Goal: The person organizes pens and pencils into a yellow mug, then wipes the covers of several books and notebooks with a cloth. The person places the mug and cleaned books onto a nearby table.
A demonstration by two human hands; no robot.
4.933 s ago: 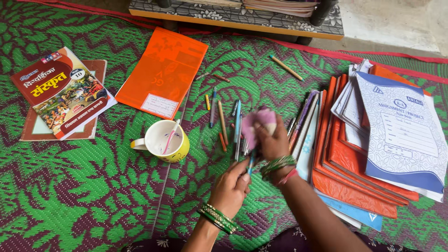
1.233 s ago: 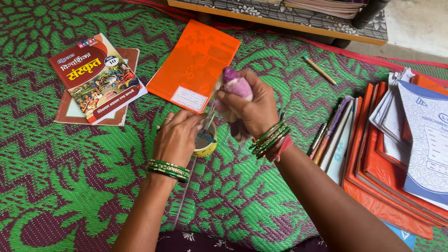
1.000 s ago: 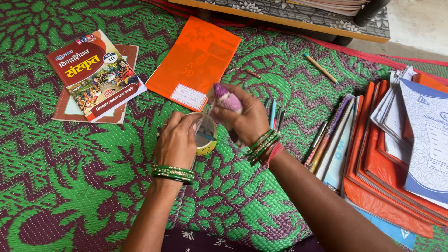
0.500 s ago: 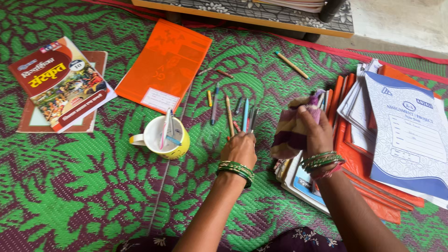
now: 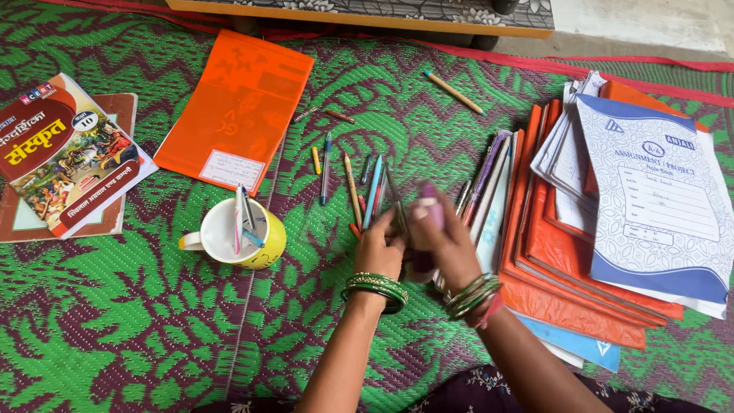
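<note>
The left hand point(image 5: 380, 246) is sitting near the middle of the green and maroon woven mat point(image 5: 115, 329), its fingers pinching a dark pen point(image 5: 395, 200) that is angling up and away from the person. The right hand point(image 5: 443, 239) is pressing against it from the right, its fingers clenching a purple and pink cloth point(image 5: 430, 212); the cloth is blurred, so whether it is touching the pen I cannot tell. Both wrists are wearing green bangles.

Just beyond the hands, loose pens and pencils point(image 5: 348, 172) are lying scattered on the mat, mostly pointing toward the far edge. To the left of the left hand, a yellow mug point(image 5: 264, 248) with a white inside is standing upright on the mat, holding a few pens that are leaning against its rim. Beyond the mug, an orange notebook point(image 5: 237, 107) is lying flat, and at the mat's left edge a red textbook point(image 5: 61, 153) is resting on top of a brown book point(image 5: 115, 222). Toward the right edge, a fanned stack of orange notebooks point(image 5: 566, 260) is lying with a blue and white project file point(image 5: 657, 199) on top. A single pencil point(image 5: 454, 92) is lying apart near the far edge, just before a low wooden shelf point(image 5: 359, 14).
</note>
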